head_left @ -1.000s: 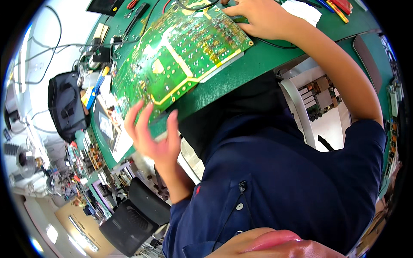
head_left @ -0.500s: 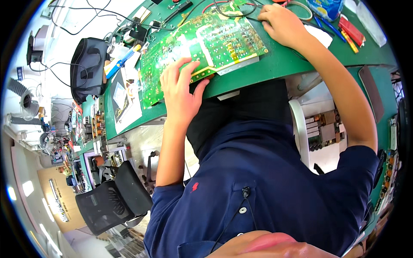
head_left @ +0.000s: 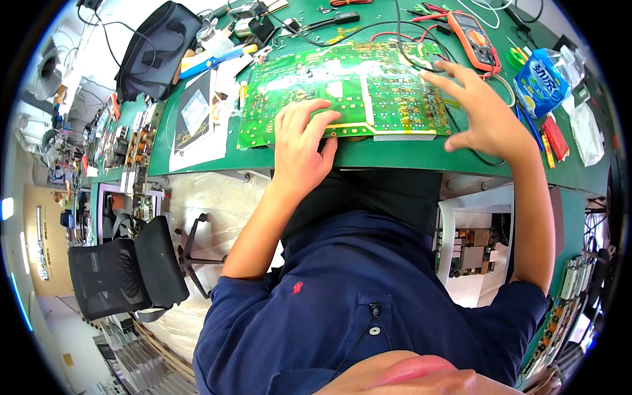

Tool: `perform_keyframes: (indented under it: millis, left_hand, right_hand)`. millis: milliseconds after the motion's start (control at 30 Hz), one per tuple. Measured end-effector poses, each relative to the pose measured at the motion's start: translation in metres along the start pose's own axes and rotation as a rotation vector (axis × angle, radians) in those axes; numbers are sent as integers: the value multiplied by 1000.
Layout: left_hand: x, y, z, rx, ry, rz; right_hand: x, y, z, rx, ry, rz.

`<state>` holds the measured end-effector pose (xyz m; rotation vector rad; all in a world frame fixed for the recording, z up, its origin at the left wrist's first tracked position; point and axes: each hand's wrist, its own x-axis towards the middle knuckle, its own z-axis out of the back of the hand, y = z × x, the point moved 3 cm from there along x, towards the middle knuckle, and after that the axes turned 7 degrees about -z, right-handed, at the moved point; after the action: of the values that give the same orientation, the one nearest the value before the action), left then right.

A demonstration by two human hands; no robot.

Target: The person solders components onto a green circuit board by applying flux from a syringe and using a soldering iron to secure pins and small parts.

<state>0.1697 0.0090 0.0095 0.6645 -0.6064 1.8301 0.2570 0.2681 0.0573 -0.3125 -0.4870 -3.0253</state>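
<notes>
Flat green plastic circuit board [head_left: 387, 92], mid-frame: prob. stiff, breakable; best held by edges. L hand [head_left: 301, 141] at lower edge, pinch unclear; R hand [head_left: 486, 112], upper right, fingers apart.

Bright room with a long green tabletop [head_left: 375, 155]; at left, a black mesh-backed swivel chair [head_left: 105, 280] stands on pale floor [head_left: 220, 197], with a tan wall [head_left: 59, 263] and glowing lights [head_left: 8, 209] beyond.
</notes>
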Motion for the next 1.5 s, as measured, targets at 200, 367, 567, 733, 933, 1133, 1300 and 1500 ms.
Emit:
perform_keyframes:
  millis: [200, 367, 567, 733, 933, 1133, 1300, 1500]
  left_hand:
    - [-3, 4, 5, -23, -124, -35]
    - [-4, 5, 4, -10, -175, -103]
    - [-2, 4, 8, -33, -179, -111]
    - [1, 8, 13, -83, -177, -128]
    - [25, 19, 30, -78, -74, -69]
    - [92, 32, 64, -300, 117, 177]
    - [128, 32, 88, -180, 177, 206]
    - [126, 44, 74, -308, 155, 127]
  right_hand:
    - [2, 23, -5, -108, 40, 83]
    - [5, 25, -3, -92, 40, 98]
    - [4, 31, 3, -37, 36, 26]
    - [4, 33, 5, -52, 12, 52]
    - [13, 17, 13, 70, 12, 49]
    - [55, -4, 48, 131, 158, -77]
    - [86, 24, 75, 329, 269, -232]
    - [87, 28, 77, 350, 256, -223]
